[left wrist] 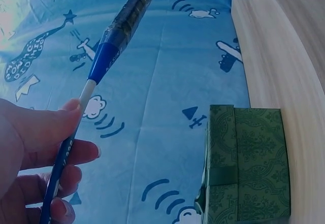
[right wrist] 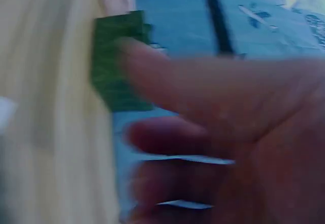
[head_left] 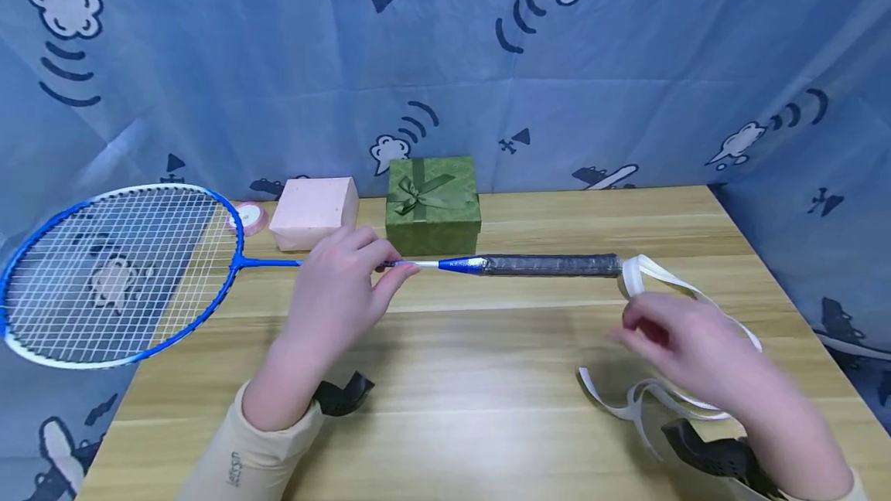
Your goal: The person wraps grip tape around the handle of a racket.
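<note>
A blue and white badminton racket (head_left: pixel 237 253) is held level above the table, its strung head to the left. My left hand (head_left: pixel 341 277) grips the shaft (left wrist: pixel 60 165) between thumb and curled fingers. Dark wrap covers the handle (head_left: pixel 550 265). From its butt end hangs a long white strip (head_left: pixel 633 277), which loops down behind my right hand (head_left: pixel 689 339) to the tabletop. That hand is just below the butt, fingers loosely bent. In the right wrist view the blurred thumb (right wrist: pixel 203 76) and fingers are apart, with nothing between them.
At the back of the wooden table (head_left: pixel 452 408) stand a green gift box (head_left: pixel 435 223) with a bow and a pale pink box (head_left: pixel 313 211). A pink ribbon roll (head_left: pixel 250 216) lies beside them. A patterned blue curtain (head_left: pixel 445 60) hangs behind.
</note>
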`<action>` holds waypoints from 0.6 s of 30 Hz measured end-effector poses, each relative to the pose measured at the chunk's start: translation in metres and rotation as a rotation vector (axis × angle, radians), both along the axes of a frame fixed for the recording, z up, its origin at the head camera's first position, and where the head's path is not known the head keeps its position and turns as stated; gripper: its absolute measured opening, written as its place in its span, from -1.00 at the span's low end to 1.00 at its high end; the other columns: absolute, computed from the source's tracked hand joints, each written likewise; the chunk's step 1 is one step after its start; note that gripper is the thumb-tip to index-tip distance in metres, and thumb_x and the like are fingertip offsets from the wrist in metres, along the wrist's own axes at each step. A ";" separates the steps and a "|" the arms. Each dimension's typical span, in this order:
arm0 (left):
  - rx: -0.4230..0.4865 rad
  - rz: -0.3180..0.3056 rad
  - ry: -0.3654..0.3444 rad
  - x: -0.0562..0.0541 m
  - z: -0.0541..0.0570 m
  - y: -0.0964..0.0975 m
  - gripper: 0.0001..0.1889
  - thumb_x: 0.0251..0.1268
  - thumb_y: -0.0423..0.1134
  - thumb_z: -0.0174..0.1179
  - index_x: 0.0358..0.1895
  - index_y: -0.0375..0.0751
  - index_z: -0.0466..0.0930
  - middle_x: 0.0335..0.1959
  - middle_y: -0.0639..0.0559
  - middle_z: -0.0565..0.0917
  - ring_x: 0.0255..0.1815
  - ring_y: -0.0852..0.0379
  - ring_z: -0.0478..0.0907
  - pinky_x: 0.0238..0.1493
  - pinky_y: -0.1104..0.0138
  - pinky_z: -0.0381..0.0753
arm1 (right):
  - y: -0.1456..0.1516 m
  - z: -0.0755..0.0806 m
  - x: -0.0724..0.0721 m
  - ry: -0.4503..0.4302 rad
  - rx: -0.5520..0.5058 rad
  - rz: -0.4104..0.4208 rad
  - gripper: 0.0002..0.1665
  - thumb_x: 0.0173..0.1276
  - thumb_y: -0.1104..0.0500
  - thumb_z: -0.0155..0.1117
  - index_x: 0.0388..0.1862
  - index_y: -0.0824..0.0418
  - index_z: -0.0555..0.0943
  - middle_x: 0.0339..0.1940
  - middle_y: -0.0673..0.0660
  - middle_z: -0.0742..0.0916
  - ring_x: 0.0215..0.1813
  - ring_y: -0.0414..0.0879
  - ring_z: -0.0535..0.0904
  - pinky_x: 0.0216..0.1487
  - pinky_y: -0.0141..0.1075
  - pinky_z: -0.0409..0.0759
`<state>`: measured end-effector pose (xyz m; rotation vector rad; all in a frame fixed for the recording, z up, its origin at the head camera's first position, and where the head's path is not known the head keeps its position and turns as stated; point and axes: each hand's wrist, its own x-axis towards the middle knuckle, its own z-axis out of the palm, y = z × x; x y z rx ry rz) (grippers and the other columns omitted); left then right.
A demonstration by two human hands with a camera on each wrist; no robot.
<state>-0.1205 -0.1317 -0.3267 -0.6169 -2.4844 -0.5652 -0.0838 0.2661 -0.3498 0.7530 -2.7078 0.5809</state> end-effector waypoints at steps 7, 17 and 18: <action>-0.012 0.013 -0.006 0.000 0.004 -0.005 -0.75 0.27 0.01 0.47 -0.39 -0.08 0.76 -0.48 0.10 0.60 -0.45 0.09 0.42 -0.38 0.26 0.39 | 0.001 -0.049 0.019 -0.581 0.307 -0.011 -0.45 0.06 -0.41 0.53 -0.45 -0.13 0.43 -0.60 -0.24 0.43 -0.54 -0.33 0.26 -0.47 -0.36 0.24; -0.015 0.014 -0.019 -0.002 0.003 -0.003 -0.74 0.28 0.01 0.46 -0.39 -0.08 0.75 -0.48 0.10 0.57 -0.45 0.09 0.42 -0.36 0.25 0.40 | 0.001 -0.055 0.014 -0.499 0.362 -0.049 -0.57 0.24 0.02 0.53 -0.55 -0.14 0.39 -0.61 -0.23 0.41 -0.54 -0.32 0.24 -0.40 -0.33 0.23; -0.013 0.013 -0.018 -0.002 0.002 -0.002 -0.74 0.28 0.01 0.46 -0.39 -0.09 0.74 -0.48 0.09 0.58 -0.44 0.08 0.43 -0.35 0.24 0.41 | -0.001 -0.053 0.013 -0.461 0.318 -0.028 -0.56 0.26 0.09 0.51 -0.55 -0.14 0.38 -0.61 -0.23 0.39 -0.54 -0.34 0.22 -0.43 -0.36 0.22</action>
